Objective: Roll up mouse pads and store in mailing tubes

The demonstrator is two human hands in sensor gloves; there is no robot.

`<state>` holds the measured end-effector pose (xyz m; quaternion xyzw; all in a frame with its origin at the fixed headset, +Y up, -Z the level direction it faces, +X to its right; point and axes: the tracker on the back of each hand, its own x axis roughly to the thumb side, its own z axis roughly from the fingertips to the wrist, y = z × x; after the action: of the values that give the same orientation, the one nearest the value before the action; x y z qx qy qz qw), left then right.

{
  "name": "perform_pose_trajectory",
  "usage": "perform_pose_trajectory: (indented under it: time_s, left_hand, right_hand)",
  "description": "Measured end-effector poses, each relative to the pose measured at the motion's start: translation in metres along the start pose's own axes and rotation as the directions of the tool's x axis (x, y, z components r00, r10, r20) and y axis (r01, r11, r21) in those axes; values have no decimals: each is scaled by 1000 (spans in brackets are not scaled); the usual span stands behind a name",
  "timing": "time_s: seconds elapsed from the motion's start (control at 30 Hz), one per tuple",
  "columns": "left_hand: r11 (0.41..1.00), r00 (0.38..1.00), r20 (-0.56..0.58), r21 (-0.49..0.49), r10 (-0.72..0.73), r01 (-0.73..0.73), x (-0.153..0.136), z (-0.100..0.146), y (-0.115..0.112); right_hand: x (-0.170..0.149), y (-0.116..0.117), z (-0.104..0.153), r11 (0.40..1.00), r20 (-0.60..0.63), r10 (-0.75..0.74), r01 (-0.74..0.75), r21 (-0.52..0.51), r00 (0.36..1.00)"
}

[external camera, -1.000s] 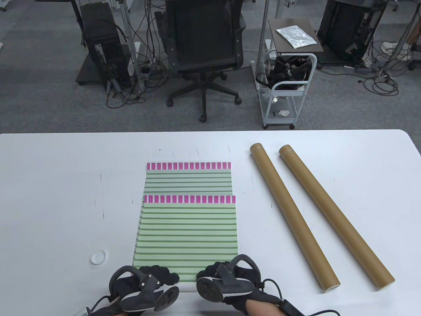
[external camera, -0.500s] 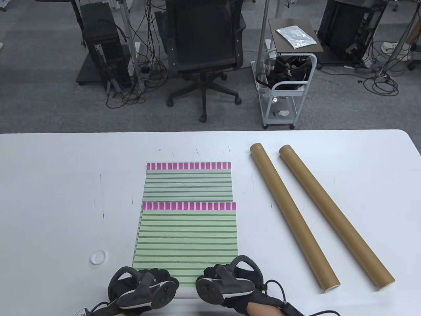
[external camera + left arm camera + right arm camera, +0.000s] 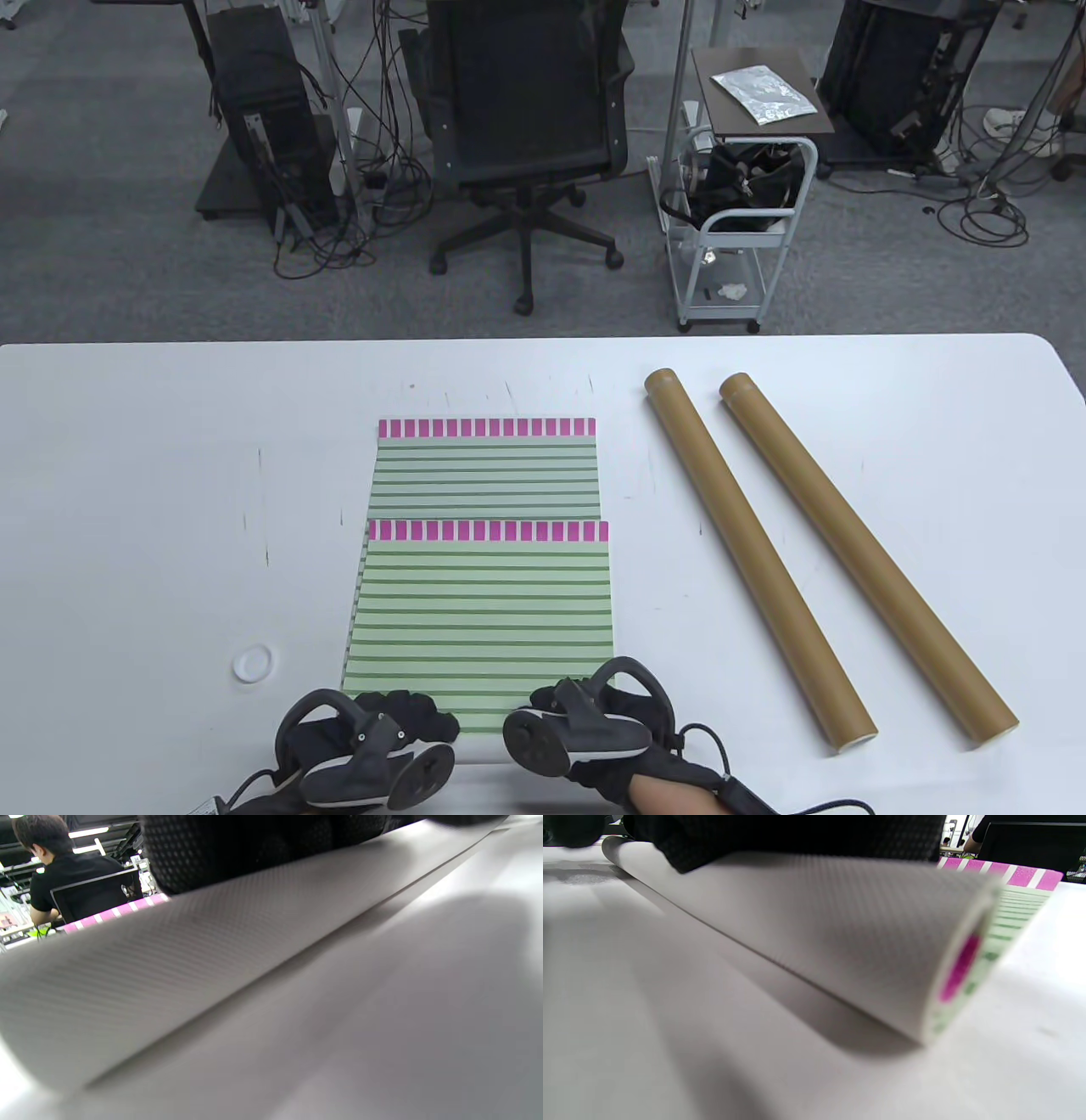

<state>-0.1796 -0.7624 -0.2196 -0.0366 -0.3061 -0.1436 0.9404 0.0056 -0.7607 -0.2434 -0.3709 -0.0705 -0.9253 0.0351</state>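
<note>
Step in hand: rolling the top mouse pad (image 3: 484, 624). It lies on a second mouse pad (image 3: 485, 471), which shows beyond it toward 12 o'clock. The near edge is already turned over into a short roll (image 3: 814, 938) at 6 o'clock of the table (image 3: 127, 509).

Left hand (image 3: 373, 739) and right hand (image 3: 585, 722) sit side by side on that roll. Gloved fingers (image 3: 797, 836) curl over its top and press down; right wrist view shows them resting on the grey underside.

Next move, by my judgement: push the roll toward 12 o'clock with even pressure from both hands, so the ends stay flush and the coil tight enough for a tube.

Materials: pad face pale green with dark green stripes and a pink-and-white band at the far edge; the back is grey with a fine woven grain, soft and flexible. Two mailing tubes (image 3: 755, 552), brown cardboard, rigid cylinders, lie at 3 o'clock, well apart from the pads. A small white cap (image 3: 254, 662) sits at 9 o'clock of the hands.
</note>
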Motion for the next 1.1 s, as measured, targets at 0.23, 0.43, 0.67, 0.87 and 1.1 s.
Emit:
perform_pose_trajectory:
  time_s: [0.23, 0.43, 0.67, 0.87, 1.1]
  left_hand:
    - [1000, 999, -38, -18, -6, 5, -4, -6, -2]
    - [999, 995, -91, 38, 30, -27, -11, -5, 1]
    - [999, 997, -64, 22, 31, -30, -11, -4, -3]
    - [997, 997, -59, 56, -54, 58, -7, -4, -1]
    - [999, 999, -10, -16, 46, -47, 2, 2, 5]
  right_hand:
    - [19, -11, 9, 979, 77, 202, -198, -54, 976]
    - [14, -3, 5, 990, 38, 133, -131, -56, 990]
    - [9, 0, 2, 989, 2, 133, -133, -65, 991]
    - [2, -4, 2, 996, 1, 75, -75, -58, 997]
    - [-1, -4, 8, 997, 32, -68, 66, 37, 997]
